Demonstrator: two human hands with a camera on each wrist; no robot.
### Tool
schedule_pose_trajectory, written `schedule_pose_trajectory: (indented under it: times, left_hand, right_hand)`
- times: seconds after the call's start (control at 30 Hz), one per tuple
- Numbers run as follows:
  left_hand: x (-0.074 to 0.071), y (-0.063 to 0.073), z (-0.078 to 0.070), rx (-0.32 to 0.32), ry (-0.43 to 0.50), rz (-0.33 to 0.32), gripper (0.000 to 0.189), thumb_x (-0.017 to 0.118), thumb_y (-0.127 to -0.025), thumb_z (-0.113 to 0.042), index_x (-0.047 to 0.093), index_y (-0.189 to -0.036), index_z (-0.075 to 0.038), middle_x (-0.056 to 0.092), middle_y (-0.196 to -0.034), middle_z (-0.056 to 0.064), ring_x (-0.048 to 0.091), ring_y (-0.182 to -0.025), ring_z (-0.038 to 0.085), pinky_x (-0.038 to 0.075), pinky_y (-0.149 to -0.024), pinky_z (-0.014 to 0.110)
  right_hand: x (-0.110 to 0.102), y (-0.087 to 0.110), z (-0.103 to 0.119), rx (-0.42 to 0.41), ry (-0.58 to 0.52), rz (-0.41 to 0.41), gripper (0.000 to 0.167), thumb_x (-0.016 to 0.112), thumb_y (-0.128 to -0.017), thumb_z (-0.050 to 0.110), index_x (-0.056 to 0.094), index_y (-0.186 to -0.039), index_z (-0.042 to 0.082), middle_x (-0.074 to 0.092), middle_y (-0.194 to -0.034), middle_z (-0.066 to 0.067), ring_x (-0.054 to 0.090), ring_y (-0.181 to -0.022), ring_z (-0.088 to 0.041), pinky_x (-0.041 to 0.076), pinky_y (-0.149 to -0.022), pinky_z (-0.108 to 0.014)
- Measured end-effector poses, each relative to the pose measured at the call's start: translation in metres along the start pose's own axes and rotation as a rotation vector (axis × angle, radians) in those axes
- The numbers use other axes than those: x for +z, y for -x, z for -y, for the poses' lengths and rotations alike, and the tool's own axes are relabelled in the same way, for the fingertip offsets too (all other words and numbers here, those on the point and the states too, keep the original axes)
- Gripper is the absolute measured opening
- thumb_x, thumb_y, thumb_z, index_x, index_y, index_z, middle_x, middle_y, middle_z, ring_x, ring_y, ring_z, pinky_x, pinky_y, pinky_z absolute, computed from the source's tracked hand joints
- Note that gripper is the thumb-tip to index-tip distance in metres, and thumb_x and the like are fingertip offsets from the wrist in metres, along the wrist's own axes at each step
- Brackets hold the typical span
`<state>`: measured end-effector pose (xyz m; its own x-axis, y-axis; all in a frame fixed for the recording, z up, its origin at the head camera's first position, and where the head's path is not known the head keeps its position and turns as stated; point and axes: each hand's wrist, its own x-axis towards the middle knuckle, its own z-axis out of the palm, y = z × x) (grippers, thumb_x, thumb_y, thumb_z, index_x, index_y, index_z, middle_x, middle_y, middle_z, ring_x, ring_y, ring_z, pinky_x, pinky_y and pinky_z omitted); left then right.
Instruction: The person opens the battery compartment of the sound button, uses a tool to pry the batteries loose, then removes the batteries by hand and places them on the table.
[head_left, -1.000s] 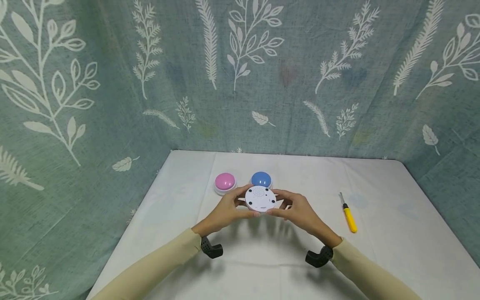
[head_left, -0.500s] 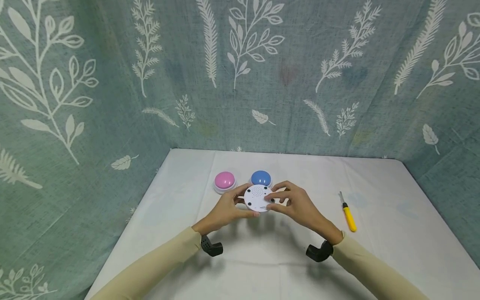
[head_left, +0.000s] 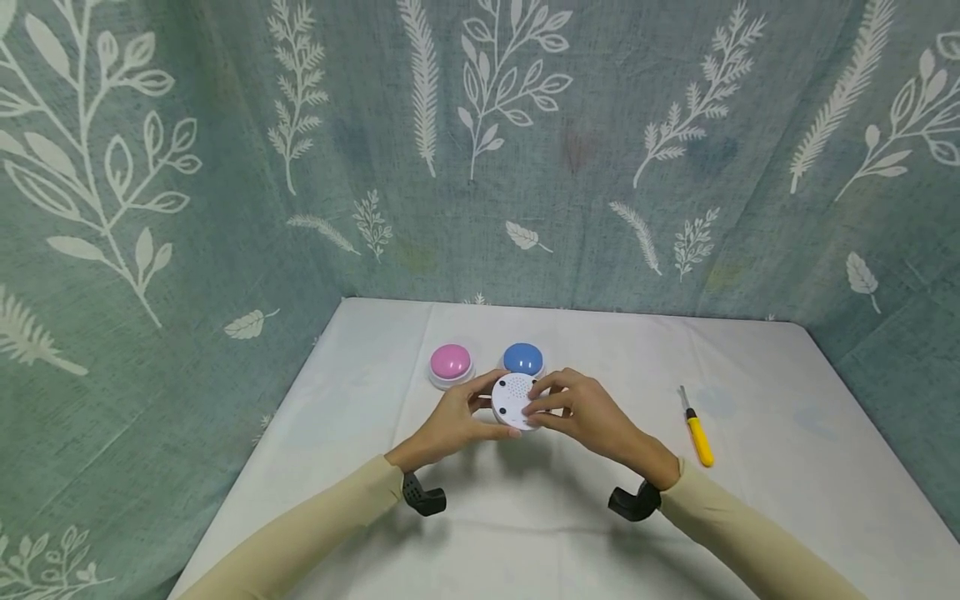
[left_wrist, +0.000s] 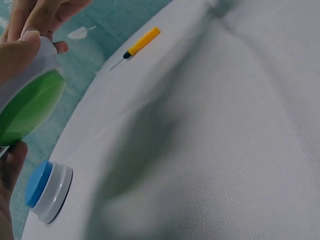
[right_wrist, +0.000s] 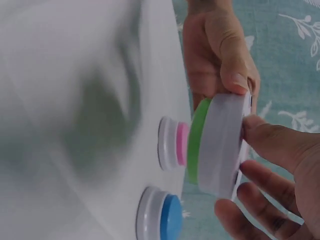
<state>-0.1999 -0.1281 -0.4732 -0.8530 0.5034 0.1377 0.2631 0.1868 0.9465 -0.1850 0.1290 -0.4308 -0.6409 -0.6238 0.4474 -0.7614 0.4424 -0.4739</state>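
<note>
A round white push button with a green top [right_wrist: 220, 147] is held up above the table, its underside with black feet and small holes turned toward the head camera. My left hand [head_left: 450, 417] grips it by the rim, thumb at the near edge and fingers at the far side. The thumb and fingertips of my right hand [head_left: 592, 414] touch the underside's right part and cover some of it. In the left wrist view the green dome [left_wrist: 32, 107] faces away, toward the table side. Behind it stand a blue button [head_left: 522, 358] and a pink button [head_left: 450, 362].
To the right on the white-covered table [head_left: 787, 467] lies a screwdriver [head_left: 699, 437] with a yellow handle, its tip pointing away. A green leaf-patterned cloth [head_left: 570, 225] hangs behind and along the sides of the table.
My right hand has gone from holding the green button's right rim to touching its underside with its fingertips. The left hand keeps its grip.
</note>
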Motion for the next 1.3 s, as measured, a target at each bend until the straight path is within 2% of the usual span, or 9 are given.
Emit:
schedule_pose_trajectory:
  times: [0.13, 0.3, 0.43, 0.53, 0.63, 0.77, 0.87, 1.1, 1.3]
  left_hand:
    - [0.0, 0.001, 0.0, 0.003, -0.022, -0.016, 0.092, 0.094, -0.076, -0.029, 0.047, -0.154, -0.013, 0.056, -0.144, -0.002, 0.063, -0.115, 0.021, 0.047, -0.102, 0.057]
    - [-0.001, 0.001, -0.001, 0.008, -0.028, -0.022, 0.095, 0.095, -0.075, -0.029, 0.046, -0.155, -0.011, 0.058, -0.142, -0.003, 0.063, -0.114, 0.021, 0.047, -0.101, 0.057]
    - [-0.002, 0.002, -0.001, -0.006, 0.006, -0.012, 0.094, 0.095, -0.075, -0.027, 0.047, -0.155, -0.015, 0.058, -0.142, -0.004, 0.063, -0.114, 0.021, 0.046, -0.101, 0.06]
    - [-0.003, 0.002, -0.001, -0.017, 0.042, -0.006, 0.092, 0.095, -0.075, -0.025, 0.047, -0.154, -0.021, 0.056, -0.143, -0.004, 0.062, -0.115, 0.021, 0.045, -0.101, 0.061]
    - [-0.003, 0.0, -0.001, -0.009, 0.069, 0.006, 0.093, 0.094, -0.077, -0.023, 0.044, -0.156, -0.022, 0.055, -0.146, -0.003, 0.06, -0.116, 0.022, 0.046, -0.104, 0.053]
    - [-0.003, -0.001, -0.001, 0.021, 0.067, 0.02, 0.092, 0.092, -0.079, -0.02, 0.044, -0.156, -0.02, 0.051, -0.15, -0.002, 0.059, -0.117, 0.023, 0.048, -0.104, 0.035]
    - [-0.003, -0.001, -0.001, 0.021, 0.058, 0.015, 0.089, 0.093, -0.078, -0.021, 0.047, -0.155, -0.019, 0.049, -0.152, -0.002, 0.06, -0.116, 0.022, 0.049, -0.101, 0.031]
    - [-0.002, -0.001, 0.001, -0.022, 0.082, 0.008, 0.092, 0.093, -0.079, -0.022, 0.044, -0.156, -0.011, 0.055, -0.145, 0.002, 0.062, -0.114, 0.023, 0.047, -0.103, 0.048]
    - [-0.001, -0.002, 0.002, -0.029, 0.099, -0.004, 0.086, 0.093, -0.078, -0.025, 0.049, -0.152, -0.024, 0.058, -0.14, 0.001, 0.063, -0.114, 0.024, 0.045, -0.104, 0.053]
  right_hand:
    - [-0.002, -0.002, 0.003, -0.054, 0.077, 0.001, 0.013, 0.086, -0.083, 0.009, 0.084, -0.095, 0.012, 0.071, -0.102, 0.0, 0.06, -0.096, -0.016, 0.055, -0.068, -0.022]
    - [-0.002, -0.005, 0.006, -0.151, 0.201, -0.001, 0.01, 0.088, -0.082, 0.012, 0.082, -0.091, 0.011, 0.071, -0.096, 0.002, 0.061, -0.092, -0.014, 0.054, -0.071, -0.021]
    - [-0.002, -0.006, 0.008, -0.223, 0.288, -0.008, 0.008, 0.087, -0.085, 0.016, 0.081, -0.09, 0.013, 0.07, -0.095, 0.004, 0.06, -0.09, -0.012, 0.053, -0.071, -0.021]
    - [-0.001, -0.005, 0.008, -0.271, 0.302, -0.014, 0.01, 0.086, -0.085, 0.015, 0.081, -0.093, 0.012, 0.07, -0.097, 0.003, 0.061, -0.091, -0.013, 0.053, -0.07, -0.021]
    - [0.0, -0.003, 0.007, -0.311, 0.309, -0.025, 0.012, 0.086, -0.085, 0.013, 0.081, -0.096, 0.011, 0.07, -0.099, 0.001, 0.062, -0.092, -0.014, 0.053, -0.07, -0.021]
    - [0.002, -0.001, 0.005, -0.344, 0.316, -0.046, 0.014, 0.086, -0.084, 0.012, 0.081, -0.098, 0.011, 0.07, -0.099, 0.001, 0.063, -0.092, -0.015, 0.053, -0.068, -0.021]
    - [0.004, 0.0, 0.004, -0.354, 0.314, -0.057, 0.015, 0.086, -0.084, 0.01, 0.082, -0.098, 0.01, 0.069, -0.098, 0.001, 0.062, -0.091, -0.014, 0.053, -0.067, -0.02]
    - [0.007, 0.001, 0.001, -0.379, 0.337, -0.077, 0.018, 0.086, -0.083, 0.007, 0.081, -0.099, 0.008, 0.067, -0.099, 0.0, 0.062, -0.089, -0.012, 0.053, -0.065, -0.018]
    - [0.008, 0.001, -0.001, -0.409, 0.346, -0.101, 0.019, 0.086, -0.082, 0.004, 0.08, -0.1, 0.007, 0.067, -0.1, -0.001, 0.063, -0.088, -0.012, 0.053, -0.065, -0.018]
